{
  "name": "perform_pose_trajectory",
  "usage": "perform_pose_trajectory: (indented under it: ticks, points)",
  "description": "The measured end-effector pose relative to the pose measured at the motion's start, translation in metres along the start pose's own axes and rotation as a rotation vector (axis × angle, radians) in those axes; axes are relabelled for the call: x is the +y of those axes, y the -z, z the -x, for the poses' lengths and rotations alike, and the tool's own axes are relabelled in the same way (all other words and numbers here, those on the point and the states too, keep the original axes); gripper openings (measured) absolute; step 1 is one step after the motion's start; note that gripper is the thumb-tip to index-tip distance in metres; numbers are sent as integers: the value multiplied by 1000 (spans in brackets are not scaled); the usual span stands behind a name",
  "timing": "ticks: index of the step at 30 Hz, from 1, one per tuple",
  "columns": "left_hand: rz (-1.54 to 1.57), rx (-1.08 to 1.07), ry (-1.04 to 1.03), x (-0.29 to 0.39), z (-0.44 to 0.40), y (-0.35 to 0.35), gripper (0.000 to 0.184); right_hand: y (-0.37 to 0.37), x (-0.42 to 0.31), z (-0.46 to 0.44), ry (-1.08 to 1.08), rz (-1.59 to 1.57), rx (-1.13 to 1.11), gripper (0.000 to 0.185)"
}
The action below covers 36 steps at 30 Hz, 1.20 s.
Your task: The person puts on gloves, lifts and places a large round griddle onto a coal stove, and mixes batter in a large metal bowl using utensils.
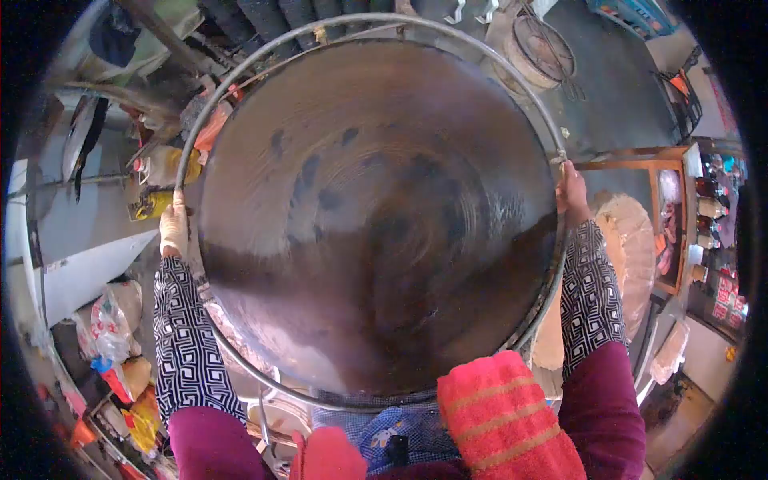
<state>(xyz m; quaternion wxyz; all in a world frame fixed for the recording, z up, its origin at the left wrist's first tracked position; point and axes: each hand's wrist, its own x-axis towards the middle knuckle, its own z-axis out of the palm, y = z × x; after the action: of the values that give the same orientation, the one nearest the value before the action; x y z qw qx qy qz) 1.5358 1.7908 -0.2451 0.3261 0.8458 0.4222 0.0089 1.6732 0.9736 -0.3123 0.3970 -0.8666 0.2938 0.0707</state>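
Note:
A wide, dark round griddle (376,184) with a shiny surface and circular streaks fills the middle of the view. Around it runs a thin grey metal hoop (264,50), larger than the griddle. On the left side, my left hand (174,228) is closed around the hoop; it looks pale, perhaps gloved. Opposite, my right hand (571,192) grips the hoop near a joint. Both arms reach forward in black-and-white patterned sleeve covers (190,336). How the hoop is supported at the near side cannot be made out.
Large thin round flatbreads (628,240) lie at the right, beside a wooden-framed cabinet (680,224). Several bottles (708,208) stand farther right. A red towel (512,416) hangs close below me. Plastic bags (110,324) are at the left; a round basin (544,52) sits beyond.

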Motion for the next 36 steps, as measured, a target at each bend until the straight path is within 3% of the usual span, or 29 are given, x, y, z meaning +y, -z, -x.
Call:
perform_pose_trajectory:
  ticks: [2,5,9,11,12,14,15,17,20,21,22,23,24,26,29,33,35,36]
  points:
    - [-23,30,-35,-27,-8,-1,65,1,7,2,0,1,-6,55]
    - [-116,-1,77,-24,13,7,65,0,1,14,59,28,14,54]
    - [179,-38,160,-44,16,6,58,0,-23,47,-33,-176,-71,46]
    - [259,-113,198,-6,33,12,53,0,-51,64,-113,-167,-30,44]
    - [289,-137,190,10,34,12,53,-2,-41,56,55,-173,3,44]
    - [508,-148,144,9,6,-1,53,3,-49,52,-71,-220,-133,44]
    - [131,-154,97,37,0,4,57,5,-51,52,-136,-237,-202,44]
    - [24,-51,-33,29,-22,-9,63,2,-43,35,-178,-351,-236,44]
    - [-131,-79,47,30,-18,-3,68,2,-30,40,-86,-251,-180,44]
    - [-103,-159,57,22,-23,2,70,2,-34,37,-15,-178,-139,44]
    - [-156,-118,71,6,-37,3,70,-5,-21,24,154,-69,11,44]
    - [-221,-90,92,-5,-47,4,71,-6,-28,25,178,-102,-11,44]
    - [-173,-58,86,13,-29,5,68,-4,-29,36,182,-115,-43,44]
    - [-149,-104,119,9,-32,3,68,-5,-57,63,-114,-229,-102,44]
    - [-98,-88,83,11,-49,-11,61,-6,-39,48,39,-152,-50,43]
    - [-107,-108,59,23,-57,-15,58,-9,-52,58,-116,-231,-48,44]
    - [-150,-79,2,14,-77,-17,61,-11,-37,45,-115,-303,-40,44]
    - [-181,-56,-40,17,-78,-19,65,-11,-33,38,6,-279,-22,44]
